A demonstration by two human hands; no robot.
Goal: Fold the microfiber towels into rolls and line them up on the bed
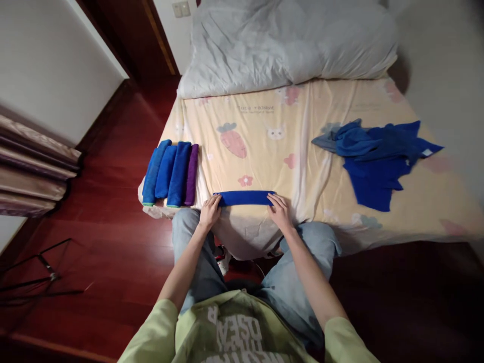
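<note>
A blue towel [244, 197], folded into a narrow strip, lies across the near edge of the bed [264, 116]. My left hand [209, 212] rests on its left end with the fingers curled over the cloth. My right hand [279, 210] presses on its right end, fingers bent onto the fabric. Three rolled blue towels [165, 172] and one purple roll [191, 174] lie side by side at the bed's near left corner. A loose pile of blue towels [378, 154] sits on the right part of the bed.
A grey duvet [287, 43] is bunched at the far end of the bed. Dark red wooden floor [113, 242] runs along the left. Folded curtains [32, 171] hang at far left, and a black stand's legs [41, 272] lie on the floor.
</note>
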